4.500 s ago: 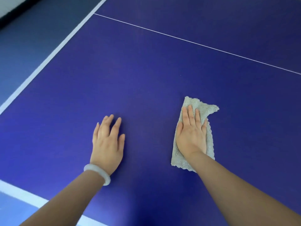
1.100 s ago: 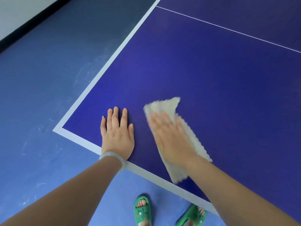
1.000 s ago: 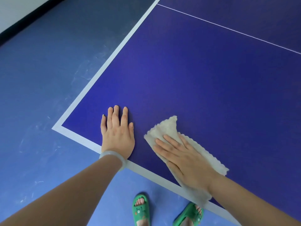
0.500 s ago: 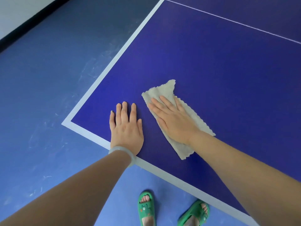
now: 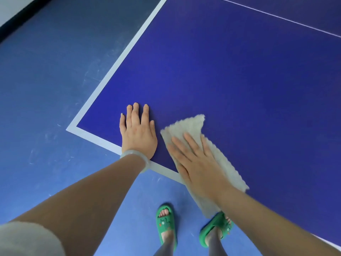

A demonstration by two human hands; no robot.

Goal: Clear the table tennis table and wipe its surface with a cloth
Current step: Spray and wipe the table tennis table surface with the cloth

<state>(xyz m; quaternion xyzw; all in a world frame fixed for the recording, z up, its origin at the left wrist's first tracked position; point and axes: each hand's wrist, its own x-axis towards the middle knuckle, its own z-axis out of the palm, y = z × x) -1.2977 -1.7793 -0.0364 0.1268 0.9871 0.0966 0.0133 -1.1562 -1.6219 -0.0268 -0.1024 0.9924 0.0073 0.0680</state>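
Cloth [image 5: 186,126] at lower centre of frame, spread over near white edge of blue worktop [image 5: 239,80], near end hanging past that edge above green slippers [image 5: 165,224]. Right hand [image 5: 195,163] flat on top, fingers [image 5: 191,143] straight and slightly spread, pressing down, gripping nothing. Left hand [image 5: 138,137] just beside cloth toward frame left, palm down on worktop near its corner, fingers [image 5: 135,113] straight, holding nothing. Pale bracelet [image 5: 132,152] on left wrist. Blue floor [image 5: 46,80] across left of frame.
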